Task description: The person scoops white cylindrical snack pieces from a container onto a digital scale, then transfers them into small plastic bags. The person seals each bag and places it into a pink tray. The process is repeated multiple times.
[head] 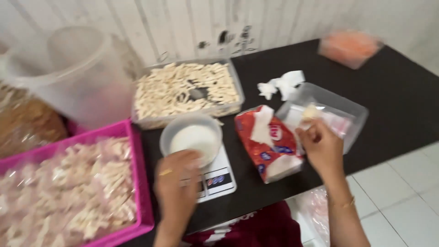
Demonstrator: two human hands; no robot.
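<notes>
Left hand (pixel 176 183) grips bowl (pixel 192 137) rim; right hand (pixel 320 146) pinches upright snack piece (pixel 311 112).

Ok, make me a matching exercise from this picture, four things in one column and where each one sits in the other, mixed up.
Things:
1. white bowl
2. pink crate
3. red tissue pack
4. orange-filled container

Places:
A. far right corner of the black table
B. between the scale and the right hand
C. left side, full of bagged pale snacks
D. on the small white scale, by the left hand

Pairs: 1-D, 2-C, 3-B, 4-A
</notes>
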